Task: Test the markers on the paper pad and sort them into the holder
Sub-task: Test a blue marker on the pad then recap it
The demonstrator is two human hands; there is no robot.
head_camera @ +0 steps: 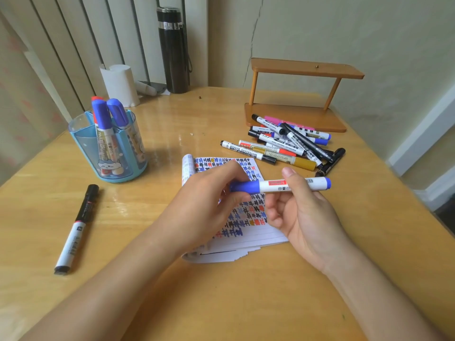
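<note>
— Where was the blue marker (278, 185)?
— Just above the paper pad (248, 238), held level. The left hand (209, 200) curled round its cap end and the right hand (302, 217) pinched the barrel.
— And the others?
— A black marker (76, 230) lay well left of the pad. Farther back-left stood the holder (83, 148) (three capped markers (102, 116) inside), and back-right lay the loose pile (278, 146).
</note>
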